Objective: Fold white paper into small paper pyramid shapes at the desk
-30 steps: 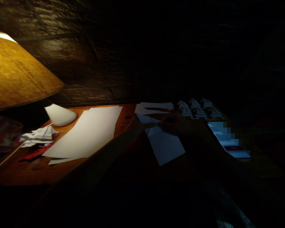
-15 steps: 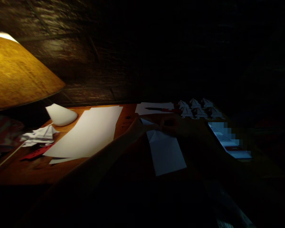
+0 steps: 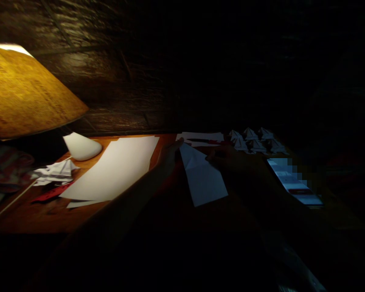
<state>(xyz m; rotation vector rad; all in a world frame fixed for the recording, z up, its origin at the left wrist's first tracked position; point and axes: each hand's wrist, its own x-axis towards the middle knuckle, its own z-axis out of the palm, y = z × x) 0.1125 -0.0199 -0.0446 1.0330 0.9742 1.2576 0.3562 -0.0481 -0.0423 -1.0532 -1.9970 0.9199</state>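
Observation:
A white sheet of paper (image 3: 202, 180) with a folded, pointed top lies on the wooden table (image 3: 33, 215) in dim light. My left hand (image 3: 170, 153) is at the sheet's upper left edge, fingers closed on it near the point. On the upper right edge, my right hand (image 3: 223, 157) has its fingers curled on the paper. Both forearms are in deep shadow.
A lit lampshade (image 3: 27, 97) and its white base (image 3: 82, 148) stand at the left. Beside them are a stack of blank sheets (image 3: 115, 170), crumpled folded paper (image 3: 56, 172) and a red strip (image 3: 51, 192). Several folded paper figures (image 3: 255, 140) sit at the back, a lit screen (image 3: 295, 184) on the right.
The sheet's top has been lifted and swung left; its point now stands higher, by my left hand. Both hands shifted slightly up the table with it.

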